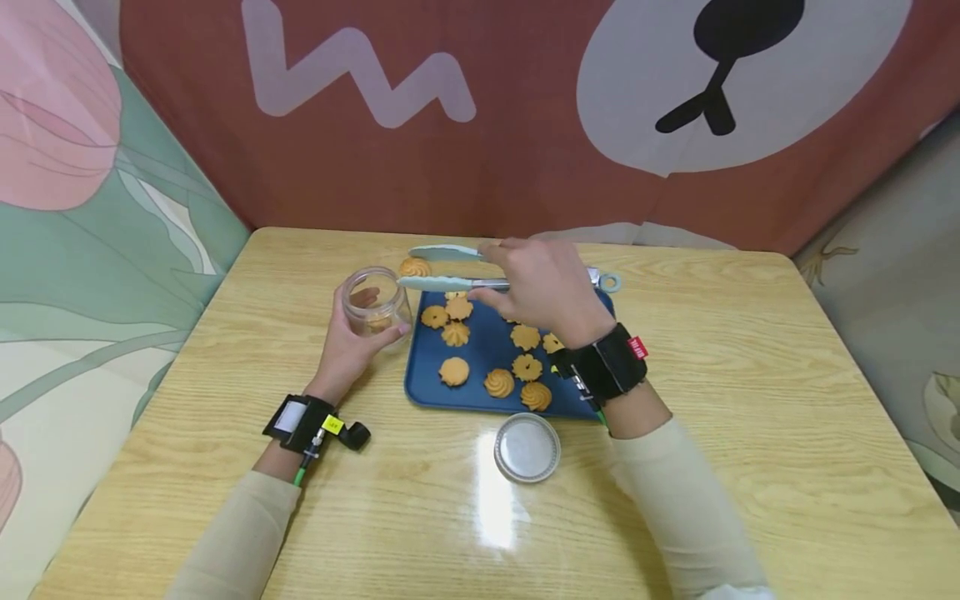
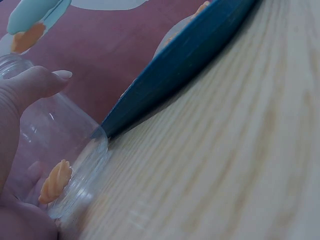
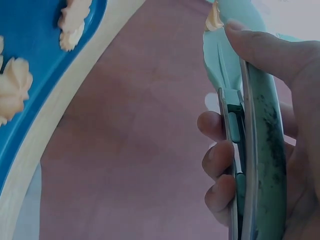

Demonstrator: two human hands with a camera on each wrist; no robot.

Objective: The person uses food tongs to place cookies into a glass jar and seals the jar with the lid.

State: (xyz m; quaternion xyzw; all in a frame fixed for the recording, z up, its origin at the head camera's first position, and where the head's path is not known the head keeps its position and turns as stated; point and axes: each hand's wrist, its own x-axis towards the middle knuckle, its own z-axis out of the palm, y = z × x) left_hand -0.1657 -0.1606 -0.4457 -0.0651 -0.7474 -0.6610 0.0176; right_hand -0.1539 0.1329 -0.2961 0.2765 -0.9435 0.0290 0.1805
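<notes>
My left hand (image 1: 352,337) grips a clear plastic jar (image 1: 372,302) that stands on the table just left of a blue tray (image 1: 422,379). In the left wrist view the jar (image 2: 60,145) has one cookie (image 2: 55,181) at its bottom. My right hand (image 1: 525,275) holds pale teal tongs (image 1: 442,282) over the tray's far end. The tong tips pinch a swirled cookie (image 1: 414,267) just beyond the jar's mouth. In the right wrist view my fingers wrap the tongs (image 3: 250,150), with the cookie (image 3: 215,17) at their tip. Several cookies (image 1: 498,382) lie on the tray.
The jar's round lid (image 1: 527,447) lies on the wooden table (image 1: 750,400) just in front of the tray. Patterned fabric walls (image 1: 450,125) close in the table at the back and sides.
</notes>
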